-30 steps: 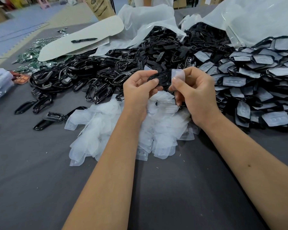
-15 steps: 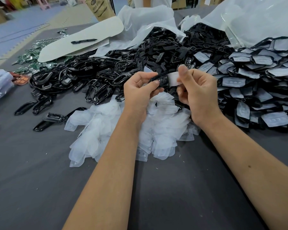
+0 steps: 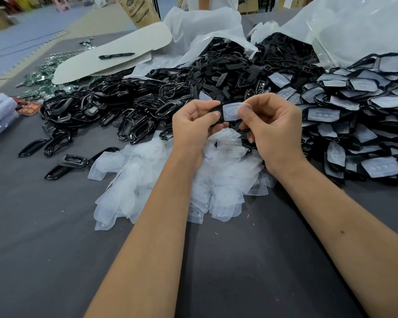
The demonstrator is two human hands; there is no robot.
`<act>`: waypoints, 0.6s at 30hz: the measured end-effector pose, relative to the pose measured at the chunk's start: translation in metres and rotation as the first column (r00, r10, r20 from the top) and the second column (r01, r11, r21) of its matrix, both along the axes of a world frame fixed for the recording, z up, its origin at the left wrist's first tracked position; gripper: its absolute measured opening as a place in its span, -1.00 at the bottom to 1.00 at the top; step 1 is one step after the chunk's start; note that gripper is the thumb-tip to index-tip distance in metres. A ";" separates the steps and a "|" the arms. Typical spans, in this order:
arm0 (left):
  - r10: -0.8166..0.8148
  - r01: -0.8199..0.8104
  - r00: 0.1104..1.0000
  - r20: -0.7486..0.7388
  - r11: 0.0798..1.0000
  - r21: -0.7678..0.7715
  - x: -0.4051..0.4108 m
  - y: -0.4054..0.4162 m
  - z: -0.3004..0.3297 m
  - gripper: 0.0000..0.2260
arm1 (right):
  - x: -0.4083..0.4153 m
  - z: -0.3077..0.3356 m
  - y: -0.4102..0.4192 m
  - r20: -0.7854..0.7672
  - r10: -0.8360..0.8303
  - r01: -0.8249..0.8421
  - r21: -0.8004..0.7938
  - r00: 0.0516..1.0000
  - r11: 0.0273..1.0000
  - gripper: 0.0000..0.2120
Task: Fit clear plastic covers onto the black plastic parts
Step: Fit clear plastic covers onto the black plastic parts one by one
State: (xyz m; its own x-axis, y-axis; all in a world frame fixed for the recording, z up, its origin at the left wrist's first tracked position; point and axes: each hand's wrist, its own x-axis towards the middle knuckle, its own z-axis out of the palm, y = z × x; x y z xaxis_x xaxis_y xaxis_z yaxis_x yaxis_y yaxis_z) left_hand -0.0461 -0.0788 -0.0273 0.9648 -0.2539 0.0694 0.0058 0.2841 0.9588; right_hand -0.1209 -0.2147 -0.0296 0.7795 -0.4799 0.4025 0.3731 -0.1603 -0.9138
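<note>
Head view: a dark grey tabletop is seen from above, with two bare forearms reaching in from the near edge.

Progress is judged as partway. At the right, a large heap of covered black parts is piled, each with a clear cover already fitted. At the left and centre, a heap of bare black plastic parts is left to be done, with a few strays lying on the cloth nearer the left edge. Just below the hands, a pile of loose clear plastic covers is spread on the tabletop. Much work appears to remain.

Above that pile, one black part is held at its left end by the left hand, whose thumb and fingers are curled and pinched round it. A clear cover is laid over the right end of the part. It is pinched by the right hand between thumb and curled forefinger, the thumb pressed flat on its face. Whether the cover is fully seated cannot be told.

At the far side, open clear plastic bags, a pale card sheet with a black pen on it, and a brown paper pouch are seen.
</note>
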 end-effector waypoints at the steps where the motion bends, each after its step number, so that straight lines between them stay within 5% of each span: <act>1: -0.001 0.001 1.000 0.007 1.000 0.001 0.000 0.000 0.000 -0.80 | 0.000 0.000 0.000 0.004 -0.017 0.017 -0.013 1.000 1.000 -0.93; 12: -0.020 0.020 1.000 -0.004 1.000 -0.014 0.000 0.000 0.000 -0.84 | -0.003 0.004 0.002 0.024 0.019 -0.020 0.063 1.000 0.998 -0.86; 18: -0.035 0.034 0.999 -0.017 0.999 -0.038 -0.002 -0.001 0.004 -0.74 | 0.000 -0.001 -0.002 -0.021 -0.032 0.031 -0.035 0.999 0.999 -0.89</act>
State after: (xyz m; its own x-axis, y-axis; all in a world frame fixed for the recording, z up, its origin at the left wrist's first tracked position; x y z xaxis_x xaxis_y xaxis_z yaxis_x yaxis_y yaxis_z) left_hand -0.0485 -0.0800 -0.0236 0.9566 -0.2846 0.0627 0.0330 0.3197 0.9469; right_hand -0.1211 -0.2162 -0.0307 0.7728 -0.4906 0.4026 0.3478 -0.2034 -0.9153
